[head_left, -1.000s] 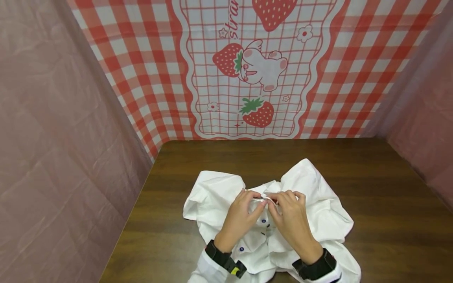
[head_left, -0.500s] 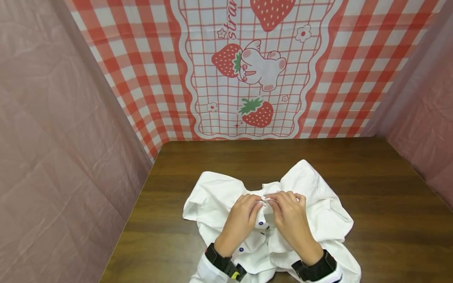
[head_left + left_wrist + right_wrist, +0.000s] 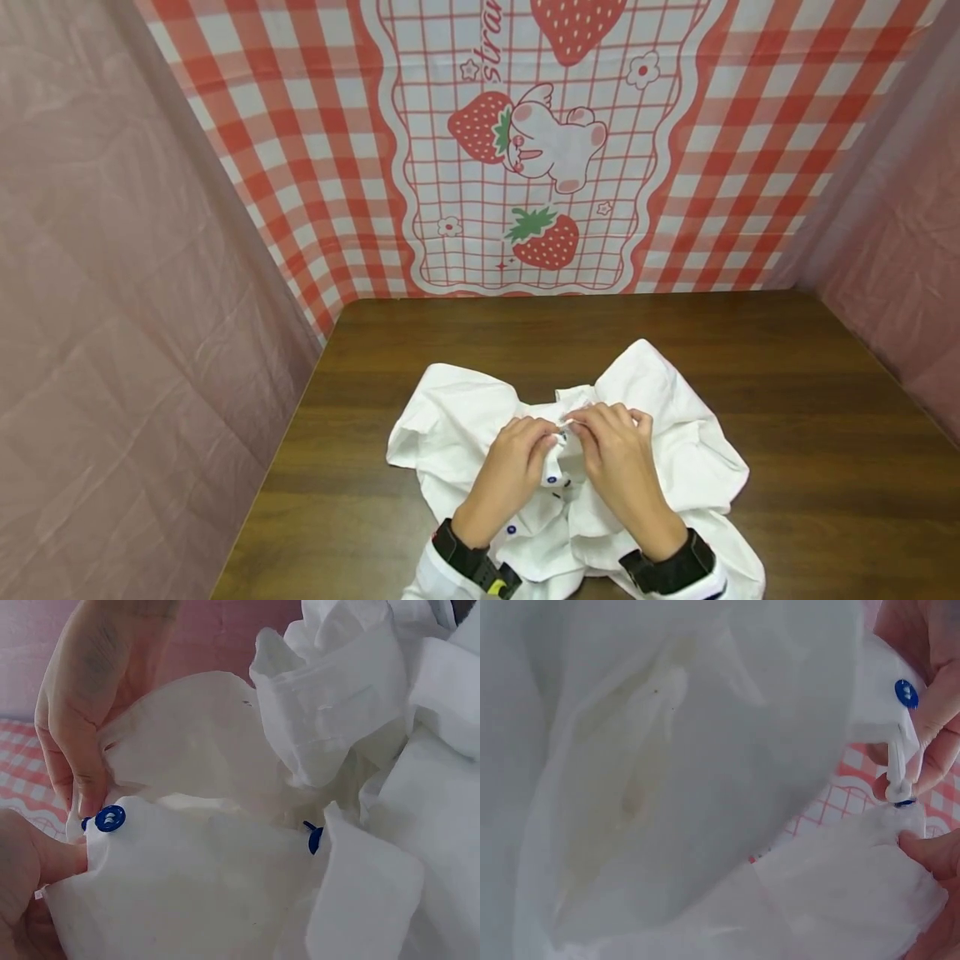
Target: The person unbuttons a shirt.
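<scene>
A white button-up shirt (image 3: 461,408) lies spread and rumpled on the wooden table, its front partly undone. Over the upper front, my left hand (image 3: 504,462) pinches the edge that carries blue buttons; one blue button (image 3: 110,818) sits right by its thumb. My right hand (image 3: 621,458) pinches the opposite front edge, which has small buttonhole slits (image 3: 247,703). In the right wrist view, a button (image 3: 905,802) shows nearly edge-on between both hands' fingertips, where the two edges meet. Further down the placket is another blue button (image 3: 512,529). Fingers hide part of the fabric there.
Brown wooden table (image 3: 337,467) extends around the shirt on both sides and behind. A red-and-white checked cloth (image 3: 322,150) with strawberry prints hangs at the back. Pink curtains (image 3: 135,333) stand at left and right.
My left fingertips have dropped slightly with the button edge, and a dark button now shows beside them. My right hand has barely moved and keeps its pinch.
</scene>
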